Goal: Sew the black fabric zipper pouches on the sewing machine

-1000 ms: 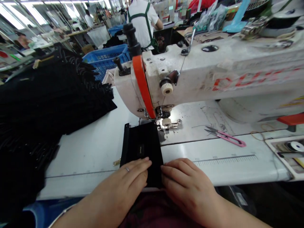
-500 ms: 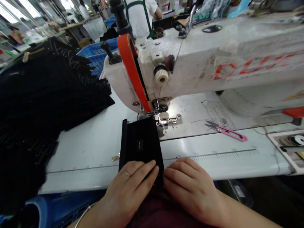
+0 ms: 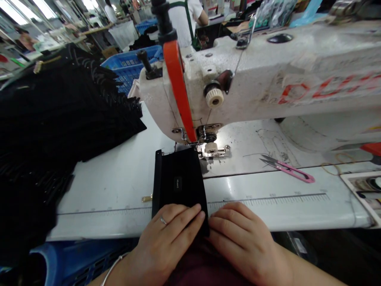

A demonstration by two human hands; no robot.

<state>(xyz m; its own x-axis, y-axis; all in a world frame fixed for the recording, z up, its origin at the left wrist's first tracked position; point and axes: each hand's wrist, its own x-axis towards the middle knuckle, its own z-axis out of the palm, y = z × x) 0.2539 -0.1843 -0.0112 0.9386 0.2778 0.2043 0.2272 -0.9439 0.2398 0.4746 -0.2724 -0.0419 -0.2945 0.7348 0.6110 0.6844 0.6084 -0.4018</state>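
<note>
Your 2 hands pin the black pouch flat.
Left hand (image 3: 171, 234) lies spread, palm down, on the black pouch (image 3: 178, 182); right hand (image 3: 238, 234) presses flat at its right edge. Its far end sits under the presser foot (image 3: 212, 150) of the sewing machine (image 3: 268, 79).

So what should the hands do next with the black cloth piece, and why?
Probably slide the black cloth piece gently forward. Its far right corner sits just at the metal foot of the sewing machine. The left hand lies flat on its near end, and the right hand is at its right edge.
</note>
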